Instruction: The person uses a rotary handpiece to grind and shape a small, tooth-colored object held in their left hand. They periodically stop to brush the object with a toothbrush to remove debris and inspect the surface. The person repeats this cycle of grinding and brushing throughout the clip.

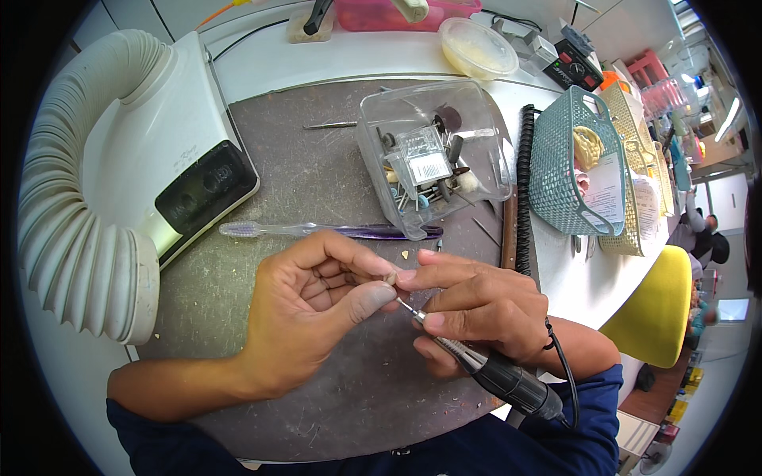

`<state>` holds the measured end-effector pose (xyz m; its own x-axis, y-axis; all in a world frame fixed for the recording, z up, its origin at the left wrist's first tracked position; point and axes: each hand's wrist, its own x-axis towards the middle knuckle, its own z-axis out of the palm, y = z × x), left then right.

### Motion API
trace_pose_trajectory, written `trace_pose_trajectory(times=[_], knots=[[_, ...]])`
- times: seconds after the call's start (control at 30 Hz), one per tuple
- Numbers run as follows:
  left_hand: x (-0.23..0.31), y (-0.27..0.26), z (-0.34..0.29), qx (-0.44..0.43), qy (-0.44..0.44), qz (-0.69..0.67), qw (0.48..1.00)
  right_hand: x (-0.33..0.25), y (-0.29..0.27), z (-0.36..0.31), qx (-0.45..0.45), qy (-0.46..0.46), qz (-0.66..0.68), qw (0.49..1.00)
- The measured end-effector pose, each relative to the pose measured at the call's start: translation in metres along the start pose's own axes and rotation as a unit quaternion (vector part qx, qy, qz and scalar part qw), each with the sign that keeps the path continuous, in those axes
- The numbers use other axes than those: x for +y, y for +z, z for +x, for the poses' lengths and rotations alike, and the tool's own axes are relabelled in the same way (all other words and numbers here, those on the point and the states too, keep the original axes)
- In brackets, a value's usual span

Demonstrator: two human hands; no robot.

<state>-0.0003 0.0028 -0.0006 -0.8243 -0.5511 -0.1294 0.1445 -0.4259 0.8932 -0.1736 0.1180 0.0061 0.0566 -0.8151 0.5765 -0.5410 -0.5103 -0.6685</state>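
My left hand pinches a small tooth-shaped piece between thumb and forefinger; its far side is hidden by the fingers. A pale dust coats the thumb. In my right hand is a rotary handpiece, black at the back and metal toward the front, gripped like a pen. Its thin bit reaches up close to the small piece; whether they touch I cannot tell. The right forefinger rests near the left fingertips. Just beyond the hands lies a toothbrush with a clear and purple handle.
A clear plastic box of burs and polishing bits stands beyond my hands. At left sits a white suction unit with a ribbed hose. Teal and cream baskets stand right, beside a coiled black cord. A metal tool lies behind.
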Motion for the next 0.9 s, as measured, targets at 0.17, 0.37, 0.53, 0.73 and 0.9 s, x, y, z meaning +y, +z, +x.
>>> trace_pose_trajectory(times=[0.17, 0.37, 0.53, 0.73, 0.9], knots=[[0.0020, 0.0009, -0.0016, 0.013, -0.039, 0.018, 0.999, 0.0034, -0.0017, 0.0004, 0.007, 0.000, -0.008, 1.000], [0.0001, 0.0003, -0.0021, -0.001, -0.013, 0.011, 1.000, 0.0040, -0.0032, 0.0016, -0.007, 0.016, -0.006, 1.000], [0.0009, 0.0002, -0.0019, -0.002, -0.017, 0.016, 1.000, 0.0045, -0.0012, 0.0013, 0.000, 0.022, 0.007, 1.000], [0.0017, 0.0002, -0.0013, -0.003, -0.024, 0.019, 1.000, 0.0029, -0.0001, 0.0018, 0.005, 0.025, 0.010, 1.000], [0.0012, -0.0004, -0.0013, -0.004, -0.024, 0.020, 0.999, 0.0019, -0.0008, 0.0027, 0.001, 0.030, 0.014, 0.999]])
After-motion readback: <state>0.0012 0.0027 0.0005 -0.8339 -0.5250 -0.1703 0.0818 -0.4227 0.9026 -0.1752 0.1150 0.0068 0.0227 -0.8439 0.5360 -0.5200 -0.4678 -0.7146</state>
